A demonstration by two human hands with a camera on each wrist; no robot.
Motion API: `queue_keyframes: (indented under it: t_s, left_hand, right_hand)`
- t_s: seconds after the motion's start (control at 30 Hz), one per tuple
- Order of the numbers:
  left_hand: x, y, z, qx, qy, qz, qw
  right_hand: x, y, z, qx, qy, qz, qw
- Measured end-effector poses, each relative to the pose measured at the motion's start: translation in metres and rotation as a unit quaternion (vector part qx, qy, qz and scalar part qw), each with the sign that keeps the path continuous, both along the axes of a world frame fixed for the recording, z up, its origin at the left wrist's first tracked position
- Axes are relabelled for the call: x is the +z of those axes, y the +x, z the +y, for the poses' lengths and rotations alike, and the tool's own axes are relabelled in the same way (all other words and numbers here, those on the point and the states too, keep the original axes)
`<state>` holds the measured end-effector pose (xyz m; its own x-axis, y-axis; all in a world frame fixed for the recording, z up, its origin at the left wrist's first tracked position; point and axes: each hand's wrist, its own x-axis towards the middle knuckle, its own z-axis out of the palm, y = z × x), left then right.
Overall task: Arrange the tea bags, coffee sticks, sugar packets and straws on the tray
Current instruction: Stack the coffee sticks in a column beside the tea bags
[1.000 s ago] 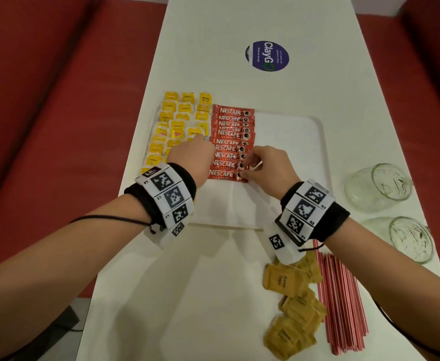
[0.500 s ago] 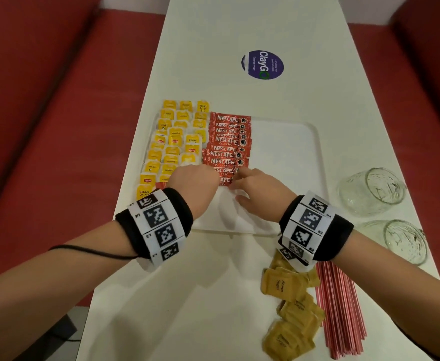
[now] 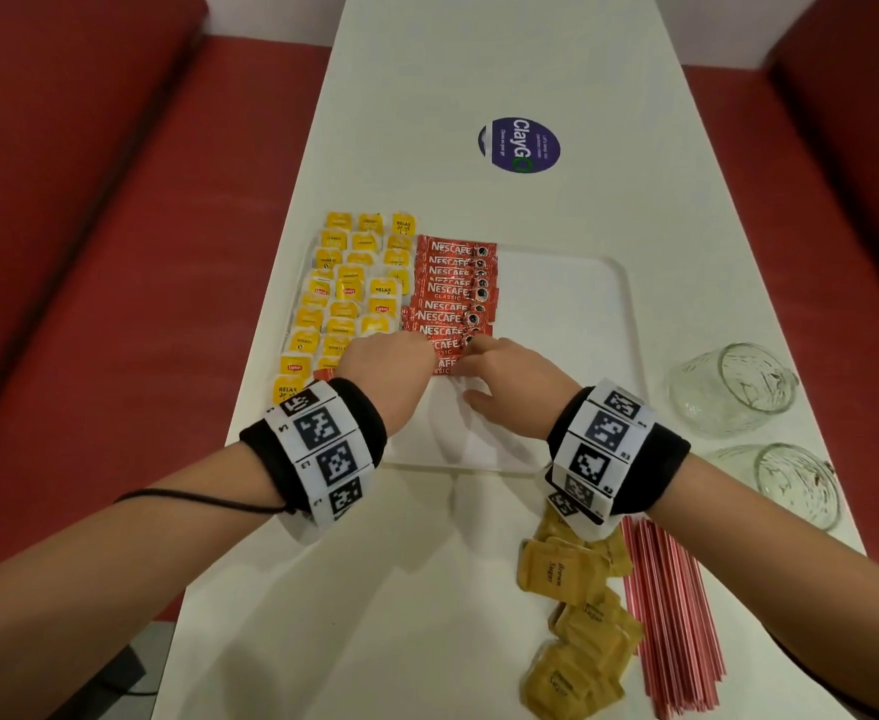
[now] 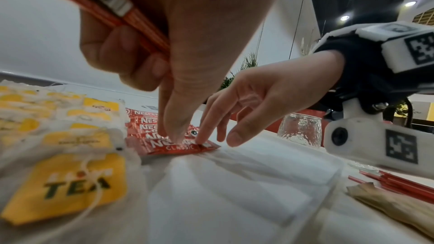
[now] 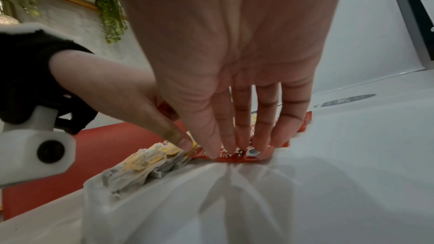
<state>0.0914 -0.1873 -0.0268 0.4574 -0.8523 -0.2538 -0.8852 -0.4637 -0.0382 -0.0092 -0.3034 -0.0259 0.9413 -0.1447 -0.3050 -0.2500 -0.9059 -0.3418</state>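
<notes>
Setting: café or fast-food eatery, booth seating.
- Long white surface (image 3: 479, 70), narrow, running between two red upholstered benches (image 3: 89, 226), one along each long edge.
- Round purple "ClayGo" sticker (image 3: 519, 145) near the far end of the surface, of the clean-as-you-go kind.
- White serving tray (image 3: 572, 314) at mid-surface, with paper liner.
- Stock: Lipton tea bags (image 3: 349, 293), Nescafé coffee sticks (image 3: 455, 283), brown sugar packets (image 3: 562, 569), red straws (image 3: 671, 615).
- Two clear textured glasses (image 3: 728, 392) at the right edge.
- Trailing greenery (image 5: 108, 6) on a pale wall; recessed ceiling lights (image 4: 344, 18).
</notes>
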Motion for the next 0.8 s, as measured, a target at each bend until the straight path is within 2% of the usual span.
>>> queue_keyframes:
  t_s: [0.17,0.23,0.27,0.33,0.4,0.53,0.6,0.63,0.67,0.73,0.77,0.8]
  left_hand:
    - [0.01,0.004,-0.008,0.031,-0.091,0.069,0.993]
    - [0.016,0.003,-0.012,0.065,-0.171,0.128,0.975]
    - [0.02,0.002,-0.013,0.082,-0.225,0.164,0.957]
    - [0.028,-0.002,-0.014,0.114,-0.346,0.241,0.899]
    - [0.036,-0.006,-0.014,0.16,-0.427,0.333,0.825]
    - [0.042,-0.007,-0.015,0.269,-0.484,0.504,0.663]
    - [0.047,-0.005,-0.01,0.285,-0.5,0.554,0.602]
    - [0.047,-0.004,-0.006,0.276,-0.497,0.566,0.597]
    - [0.047,-0.001,-0.001,0.258,-0.482,0.565,0.618]
    - [0.044,0.005,0.011,0.211,-0.433,0.541,0.689]
    - [0.041,0.008,0.016,0.192,-0.415,0.528,0.716]
    - [0.04,0.009,0.022,0.183,-0.403,0.523,0.729]
  right_hand:
    - [0.006,0.003,0.0,-0.011,0.035,-0.039,0.999]
    - [0.011,0.003,0.002,-0.023,0.051,-0.072,0.996]
    - [0.015,0.002,0.004,-0.033,0.067,-0.091,0.993]
    - [0.025,0.0,0.012,-0.057,0.126,-0.122,0.983]
    - [0.031,-0.002,0.024,-0.076,0.209,-0.15,0.963]
    - [0.028,-0.004,0.038,-0.128,0.289,-0.187,0.93]
    - [0.027,-0.007,0.036,-0.162,0.303,-0.193,0.919]
    - [0.028,-0.009,0.034,-0.17,0.302,-0.194,0.918]
    - [0.029,-0.011,0.032,-0.176,0.303,-0.192,0.917]
    - [0.032,-0.016,0.029,-0.186,0.309,-0.186,0.914]
    - [0.032,-0.018,0.027,-0.192,0.314,-0.18,0.912]
    - [0.032,-0.019,0.025,-0.199,0.323,-0.17,0.91]
